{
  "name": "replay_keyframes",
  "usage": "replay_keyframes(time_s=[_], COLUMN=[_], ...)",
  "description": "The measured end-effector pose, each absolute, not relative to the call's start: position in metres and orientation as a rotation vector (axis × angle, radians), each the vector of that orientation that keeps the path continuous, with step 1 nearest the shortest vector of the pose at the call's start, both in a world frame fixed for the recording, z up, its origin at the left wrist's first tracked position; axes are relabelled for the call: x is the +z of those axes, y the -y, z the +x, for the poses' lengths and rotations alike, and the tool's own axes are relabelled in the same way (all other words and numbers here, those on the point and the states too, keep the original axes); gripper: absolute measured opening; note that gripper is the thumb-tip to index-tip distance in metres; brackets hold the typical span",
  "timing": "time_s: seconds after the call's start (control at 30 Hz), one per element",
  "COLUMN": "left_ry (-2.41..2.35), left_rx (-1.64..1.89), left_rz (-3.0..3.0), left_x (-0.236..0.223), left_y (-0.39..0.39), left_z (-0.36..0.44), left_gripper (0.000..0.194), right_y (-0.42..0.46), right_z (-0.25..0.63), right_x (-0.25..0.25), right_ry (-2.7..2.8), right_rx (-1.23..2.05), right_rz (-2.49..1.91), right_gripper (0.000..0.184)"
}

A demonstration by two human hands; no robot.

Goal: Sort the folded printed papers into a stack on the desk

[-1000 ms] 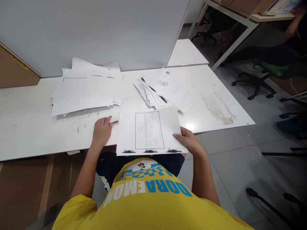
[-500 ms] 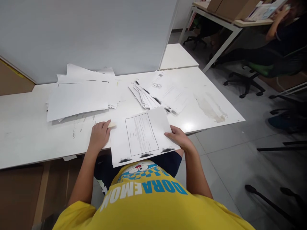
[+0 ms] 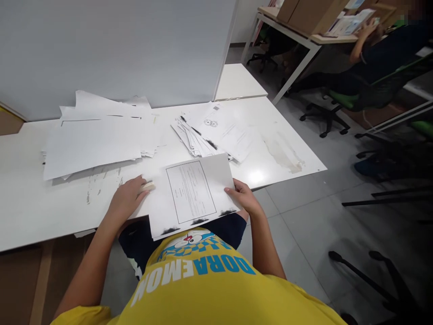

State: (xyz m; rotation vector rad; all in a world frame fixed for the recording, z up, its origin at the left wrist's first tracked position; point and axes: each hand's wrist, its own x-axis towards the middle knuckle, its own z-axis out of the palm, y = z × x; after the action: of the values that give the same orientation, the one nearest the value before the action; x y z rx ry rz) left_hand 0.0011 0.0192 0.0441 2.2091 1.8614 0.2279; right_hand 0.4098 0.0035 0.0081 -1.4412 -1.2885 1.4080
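My right hand (image 3: 244,197) pinches the right edge of a printed sheet (image 3: 191,192) with a framed text block, held tilted over the near edge of the white table (image 3: 40,212). My left hand (image 3: 127,199) lies on the table by the sheet's left edge, fingers curled round a small pale object (image 3: 149,185) that I cannot name. Behind the sheet lies a fanned pile of printed pages (image 3: 216,131). To the left sits a larger pile of blank-side-up sheets (image 3: 93,137).
A grey partition wall (image 3: 118,45) backs the table. A brown stain (image 3: 282,153) marks the table's right part. At the right, a seated person (image 3: 375,49), office chairs (image 3: 333,106) and another desk with cardboard boxes (image 3: 311,16) stand on the grey floor.
The view has swung to the right, so everything has slid left in the picture. The sheet has turned slightly anticlockwise in my right hand. My left hand stays by its left edge.
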Motion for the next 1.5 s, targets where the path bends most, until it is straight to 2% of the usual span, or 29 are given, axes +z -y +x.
replay_keyframes(time_s=[0.13,0.27,0.5,0.73,0.9,1.1,1.23,1.3,1.5], left_ry=[-1.864,-1.854,-1.797,-1.720,-1.685,-1.684,-1.646,-1.622,-1.482], left_rx=[0.324,0.387,0.060,0.234,0.268,0.287,0.300,0.302,0.264], left_rz=[2.085,1.872,1.872,1.767,1.726,1.717,1.738,1.728,1.712], left_x=[0.044,0.047,0.065,0.072,0.065,0.061,0.063,0.066,0.069], left_y=[-0.023,-0.035,-0.046,-0.043,-0.047,-0.048,-0.045,-0.044,-0.043], left_z=[0.002,-0.001,-0.009,-0.022,-0.025,-0.030,-0.029,-0.027,-0.028], left_gripper=[0.041,0.068,0.058,0.068,0.065,0.080,0.070,0.063,0.061], right_y=[-0.009,-0.016,-0.017,-0.017,-0.020,-0.028,-0.033,-0.035,-0.041], right_z=[0.416,0.421,0.423,0.426,0.431,0.443,0.446,0.445,0.441], right_x=[0.006,0.004,0.009,0.016,0.025,0.033,0.033,0.032,0.029], right_ry=[1.364,1.441,1.560,1.566,1.622,1.644,1.580,1.563,1.517], right_rx=[1.330,1.283,1.164,1.016,0.966,0.979,0.918,0.895,0.922], right_rz=[-1.450,-1.452,-1.445,-1.409,-1.369,-1.350,-1.438,-1.487,-1.505], right_gripper=[0.035,0.035,0.032,0.033,0.034,0.038,0.029,0.030,0.031])
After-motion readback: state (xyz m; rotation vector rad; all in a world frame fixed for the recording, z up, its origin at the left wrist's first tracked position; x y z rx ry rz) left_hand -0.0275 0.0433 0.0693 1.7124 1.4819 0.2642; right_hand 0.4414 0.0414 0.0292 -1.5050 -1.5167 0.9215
